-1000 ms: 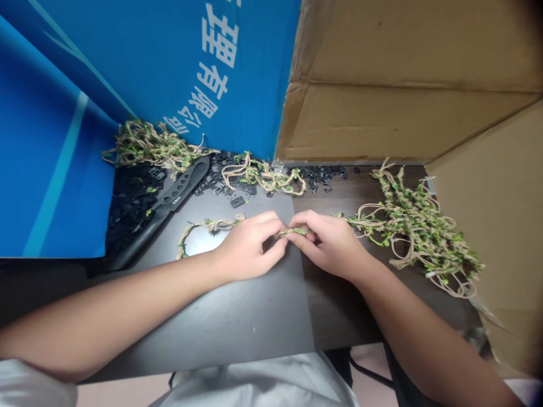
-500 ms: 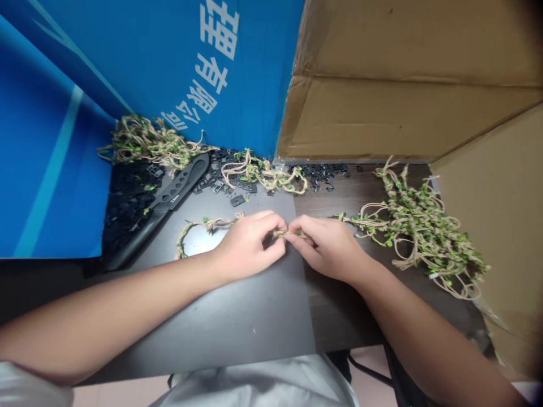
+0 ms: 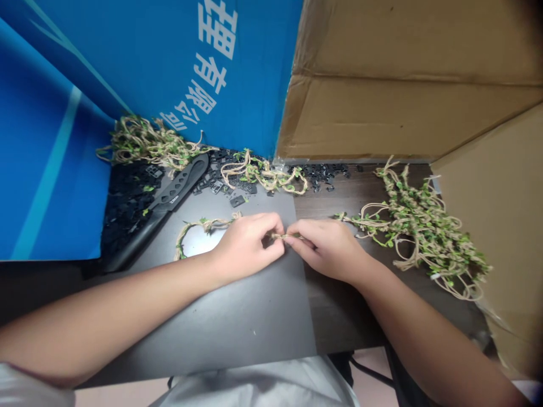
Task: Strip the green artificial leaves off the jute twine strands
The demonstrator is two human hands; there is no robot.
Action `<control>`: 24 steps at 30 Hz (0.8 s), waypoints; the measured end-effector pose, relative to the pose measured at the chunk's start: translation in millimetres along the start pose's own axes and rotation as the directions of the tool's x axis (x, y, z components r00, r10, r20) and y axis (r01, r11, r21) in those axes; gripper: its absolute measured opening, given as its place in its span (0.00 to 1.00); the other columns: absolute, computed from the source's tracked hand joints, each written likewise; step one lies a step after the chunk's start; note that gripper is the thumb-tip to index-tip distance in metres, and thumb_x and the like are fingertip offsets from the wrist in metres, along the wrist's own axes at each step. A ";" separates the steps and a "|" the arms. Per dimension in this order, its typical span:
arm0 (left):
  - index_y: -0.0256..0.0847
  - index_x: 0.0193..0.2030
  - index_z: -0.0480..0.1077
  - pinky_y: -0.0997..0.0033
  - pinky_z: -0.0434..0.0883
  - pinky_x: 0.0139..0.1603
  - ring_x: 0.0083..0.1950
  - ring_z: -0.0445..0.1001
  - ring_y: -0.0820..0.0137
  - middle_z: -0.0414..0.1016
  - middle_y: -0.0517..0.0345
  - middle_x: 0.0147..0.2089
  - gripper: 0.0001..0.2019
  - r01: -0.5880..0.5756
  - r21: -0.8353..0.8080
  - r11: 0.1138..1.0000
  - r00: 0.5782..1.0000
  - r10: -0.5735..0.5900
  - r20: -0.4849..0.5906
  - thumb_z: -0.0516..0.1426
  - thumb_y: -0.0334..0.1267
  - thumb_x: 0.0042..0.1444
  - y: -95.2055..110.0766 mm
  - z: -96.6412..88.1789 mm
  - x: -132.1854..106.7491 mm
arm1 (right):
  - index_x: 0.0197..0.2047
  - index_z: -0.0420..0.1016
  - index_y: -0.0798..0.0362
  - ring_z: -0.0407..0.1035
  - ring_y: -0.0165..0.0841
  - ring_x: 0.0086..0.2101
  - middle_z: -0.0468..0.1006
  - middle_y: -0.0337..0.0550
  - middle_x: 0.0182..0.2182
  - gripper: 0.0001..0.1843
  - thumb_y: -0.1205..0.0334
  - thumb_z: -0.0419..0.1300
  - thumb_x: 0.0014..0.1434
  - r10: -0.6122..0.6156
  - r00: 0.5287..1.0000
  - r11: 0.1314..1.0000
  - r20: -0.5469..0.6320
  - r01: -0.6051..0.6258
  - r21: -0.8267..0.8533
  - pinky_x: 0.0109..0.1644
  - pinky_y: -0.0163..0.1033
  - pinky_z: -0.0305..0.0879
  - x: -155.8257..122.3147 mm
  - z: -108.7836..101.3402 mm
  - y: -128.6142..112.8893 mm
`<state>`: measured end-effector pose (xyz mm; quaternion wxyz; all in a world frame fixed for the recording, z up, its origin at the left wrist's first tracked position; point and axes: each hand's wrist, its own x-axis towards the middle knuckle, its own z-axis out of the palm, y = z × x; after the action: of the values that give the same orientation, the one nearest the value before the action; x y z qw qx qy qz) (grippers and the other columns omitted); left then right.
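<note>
Pinching cord (image 3: 279, 236) between fingertips
Left hand (image 3: 250, 243) and right hand (image 3: 326, 246) grip it over the mat (image 3: 220, 322), near its right edge; a leafy strand (image 3: 207, 225) curves beyond the left wrist, a heap (image 3: 428, 226) lies right, a black tool (image 3: 175, 193) farther left, a carton (image 3: 360, 121) behind.

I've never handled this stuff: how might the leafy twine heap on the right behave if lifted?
The leafy twine heap probably droops, since its thin cords curl loosely. It may lift as one tangle, because strands overlap. It's likely light: slim cord and small leaves.
</note>
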<state>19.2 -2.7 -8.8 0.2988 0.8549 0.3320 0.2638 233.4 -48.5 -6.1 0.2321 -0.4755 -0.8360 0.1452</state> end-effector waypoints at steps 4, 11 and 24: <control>0.41 0.35 0.68 0.74 0.62 0.34 0.32 0.69 0.73 0.72 0.64 0.31 0.04 0.001 0.026 1.000 0.998 -0.002 0.066 0.59 0.30 0.55 -1.4 0.4 -0.1 | 0.42 0.76 0.49 0.71 0.29 0.32 0.79 0.37 0.33 0.11 0.57 0.54 0.73 -0.044 0.999 0.998 0.011 0.044 -0.048 0.36 0.36 0.56 -0.6 0.9 0.2; 0.41 0.36 0.69 0.73 0.62 0.33 0.31 0.70 0.73 0.74 0.63 0.31 0.02 0.010 0.057 0.998 0.998 -0.013 0.060 0.59 0.32 0.58 -1.2 0.1 0.4 | 0.41 0.78 0.50 0.67 0.28 0.29 0.74 0.39 0.32 0.13 0.56 0.54 0.73 -0.051 0.997 0.995 -0.064 0.045 -0.091 0.34 0.36 0.57 0.4 0.1 0.5; 0.44 0.45 0.72 0.72 0.66 0.37 0.39 0.76 0.71 0.80 0.63 0.41 0.03 0.110 0.002 0.994 0.992 -0.110 0.064 0.58 0.37 0.66 -0.8 -0.1 0.2 | 0.43 0.79 0.49 0.72 0.31 0.38 0.75 0.41 0.39 0.10 0.60 0.56 0.72 0.145 0.989 0.989 0.030 -0.145 0.002 0.41 0.36 0.63 4.1 -1.1 6.0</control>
<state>18.9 -2.0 -9.3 0.3240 0.8430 0.3688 0.2198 236.5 -41.9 -6.9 0.2095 -0.5324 -0.8023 0.1702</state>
